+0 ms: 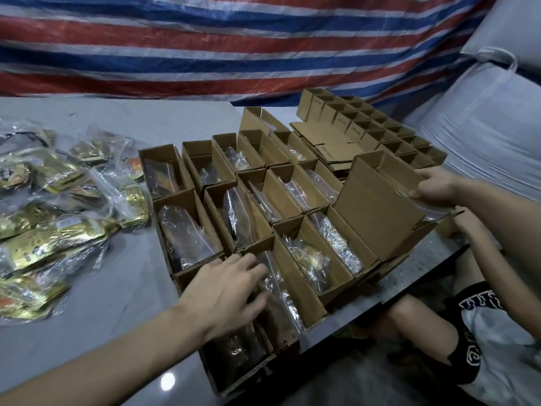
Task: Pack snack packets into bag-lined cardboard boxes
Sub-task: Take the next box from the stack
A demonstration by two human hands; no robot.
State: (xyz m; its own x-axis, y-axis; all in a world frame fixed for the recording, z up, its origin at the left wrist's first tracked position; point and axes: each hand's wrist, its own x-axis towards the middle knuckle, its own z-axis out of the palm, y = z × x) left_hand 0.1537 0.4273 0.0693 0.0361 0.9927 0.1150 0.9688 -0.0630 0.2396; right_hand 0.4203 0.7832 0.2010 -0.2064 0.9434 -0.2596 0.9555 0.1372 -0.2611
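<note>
1. Presently the left grip (228,294) lies released, its fingers extended over the bagged contents of the near box (294,285) and pressing on them.
2. The right grip (436,186) is clenched on the edge of a clear bag (433,210), at the rim of the flap-up box (377,197) on the right side of the block.
3. The cardboard boxes (351,238) stand touching in rows on the tabletop (87,317). Most of the nearer ones hold filled bags. The empty boxes (342,121) wait behind them, beside flattened cardboard (330,148).
4. Loose snack packets (52,230), gold and wrapped in film, lie heaped at the left, apart from the boxes.
5. The step in hand appears to be seating a bag in its box. To do it well, hold the bag's mouth up and clear of the flap. Press the contents flat until they sit below the rim. Avoid dragging the film across the corrugated edge, where it may tear.
</note>
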